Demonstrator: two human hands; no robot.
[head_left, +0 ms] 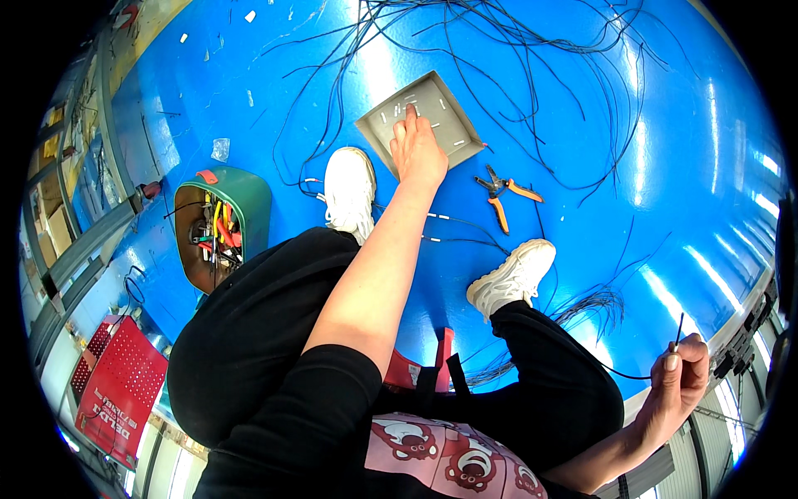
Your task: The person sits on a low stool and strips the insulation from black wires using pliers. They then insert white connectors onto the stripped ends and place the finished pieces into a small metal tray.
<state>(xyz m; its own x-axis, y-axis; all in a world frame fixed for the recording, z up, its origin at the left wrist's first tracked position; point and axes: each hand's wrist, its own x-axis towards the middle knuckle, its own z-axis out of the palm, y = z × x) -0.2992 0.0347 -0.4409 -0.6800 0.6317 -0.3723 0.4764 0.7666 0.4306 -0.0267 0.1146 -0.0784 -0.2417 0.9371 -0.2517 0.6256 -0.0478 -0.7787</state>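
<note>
My left hand [416, 154] reaches down into a shallow square grey tray [386, 154] on the floor. One finger stretches out to the tray's bottom among several small white sleeve-like pieces [442, 104]; the other fingers are partly bent, and nothing shows held in them. Off to the right, my right hand [680, 378] pinches a thin black cable [636, 377] between thumb and fingers. A short end of that cable sticks up above the fingertips. Wire strippers [501, 195] with orange handles lie spread on the floor beside the tray.
Long loose black cables [532, 75] sprawl beyond the tray, and a bundle [594, 308] lies near my right knee. Cables with white sleeves [436, 216] run between my shoes. A green bin [258, 208] of tools stands left, with a red perforated stool [125, 391] behind it.
</note>
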